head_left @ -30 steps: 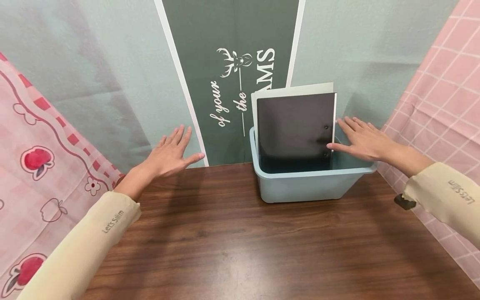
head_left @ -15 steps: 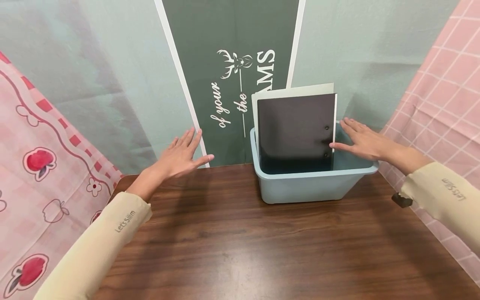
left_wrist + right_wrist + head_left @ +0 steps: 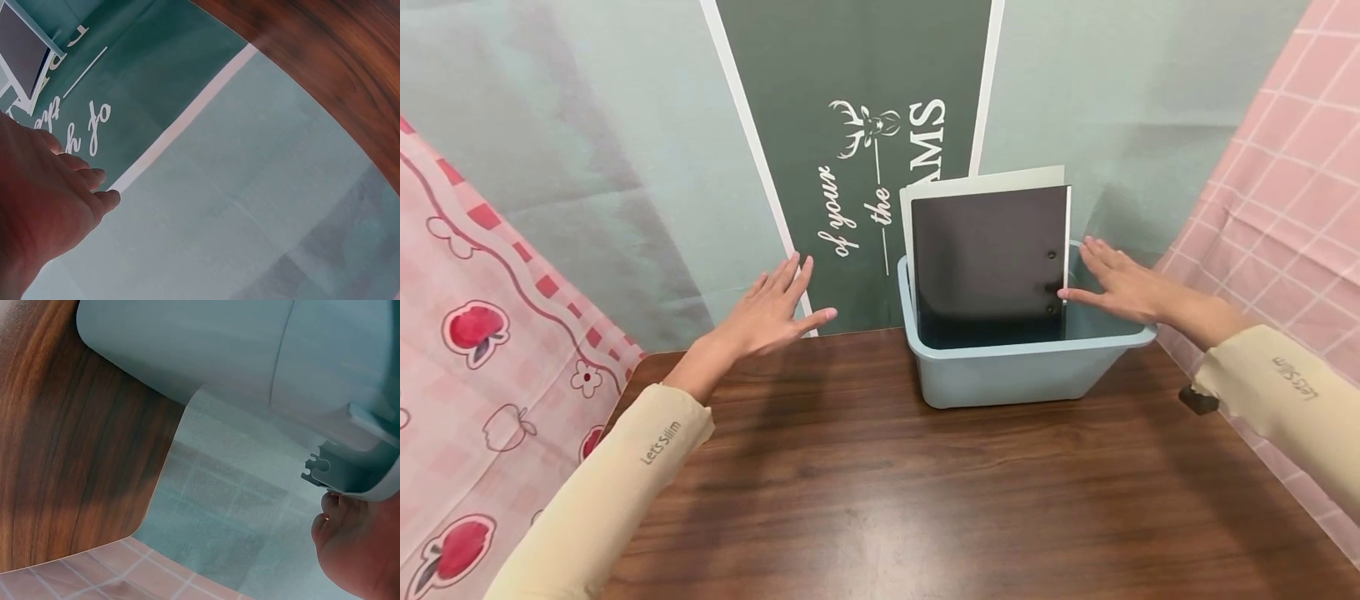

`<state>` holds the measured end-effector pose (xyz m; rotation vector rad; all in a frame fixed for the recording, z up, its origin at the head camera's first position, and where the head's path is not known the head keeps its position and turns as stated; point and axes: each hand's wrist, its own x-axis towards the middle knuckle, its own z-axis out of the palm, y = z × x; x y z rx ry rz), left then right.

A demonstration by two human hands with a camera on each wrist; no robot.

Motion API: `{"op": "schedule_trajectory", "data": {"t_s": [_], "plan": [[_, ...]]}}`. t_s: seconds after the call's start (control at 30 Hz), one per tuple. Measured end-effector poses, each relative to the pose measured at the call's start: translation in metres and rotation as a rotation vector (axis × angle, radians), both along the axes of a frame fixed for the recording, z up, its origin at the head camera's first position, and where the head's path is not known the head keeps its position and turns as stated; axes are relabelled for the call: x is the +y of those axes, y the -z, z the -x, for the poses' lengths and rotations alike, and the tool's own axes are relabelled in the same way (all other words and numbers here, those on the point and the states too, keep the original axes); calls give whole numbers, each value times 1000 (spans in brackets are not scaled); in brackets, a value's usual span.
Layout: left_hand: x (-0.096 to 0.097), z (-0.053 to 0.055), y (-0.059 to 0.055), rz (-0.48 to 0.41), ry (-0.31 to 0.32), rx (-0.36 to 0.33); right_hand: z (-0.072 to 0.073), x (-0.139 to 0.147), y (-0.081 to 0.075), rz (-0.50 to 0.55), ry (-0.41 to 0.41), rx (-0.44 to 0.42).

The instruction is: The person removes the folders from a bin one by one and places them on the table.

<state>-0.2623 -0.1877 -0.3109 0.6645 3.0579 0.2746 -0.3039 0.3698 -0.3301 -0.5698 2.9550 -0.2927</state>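
Our left grip [image 3: 763, 315], left of the bin [image 3: 1007, 379], and right grip [image 3: 1123, 285], at its right, spread empty; we'd pinch the stiff-looking folder [image 3: 988, 258] up top.

i counted two hands, one left hand [image 3: 760, 317] and one right hand [image 3: 1123, 287], and one blue bin [image 3: 1000, 379].
i had two cream sleeves [image 3: 610, 492], one dark panel [image 3: 985, 258] with two dark dots [image 3: 1051, 256], and at least one pale sheet [image 3: 1000, 181]; i could not tell whether there were more. besides these i saw one wooden table [image 3: 880, 483], two pink cloths [image 3: 1285, 167], two white stripes [image 3: 745, 117], one deer head [image 3: 880, 125] and one small black object [image 3: 1197, 399].
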Motion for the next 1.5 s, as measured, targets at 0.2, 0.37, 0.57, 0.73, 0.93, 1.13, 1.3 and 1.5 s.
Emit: {"op": "schedule_trajectory", "data": {"t_s": [0.2, 0.37, 0.57, 0.73, 0.93, 1.13, 1.3, 1.5], "plan": [[7, 0, -1, -16, 5, -2, 0, -2, 0, -22, -5, -3], [15, 3, -2, -19, 25, -3, 0, -1, 0, -33, -3, -9], [26, 7, -3, -6, 63, 14, 1, -2, 2, -23, 2, -11], [37, 13, -5, -13, 90, 29, 0, 0, 2, -9, 17, -21], [55, 21, -10, -73, 129, 40, -2, -1, 1, -2, 21, -25], [77, 33, -11, -127, 174, 60, -1, 0, 3, 5, 20, -22], [93, 42, -7, -149, 185, 65, -2, 0, 2, 12, 10, -13], [107, 50, -9, -174, 196, 89, -4, 1, 1, 42, -1, -20]]}}
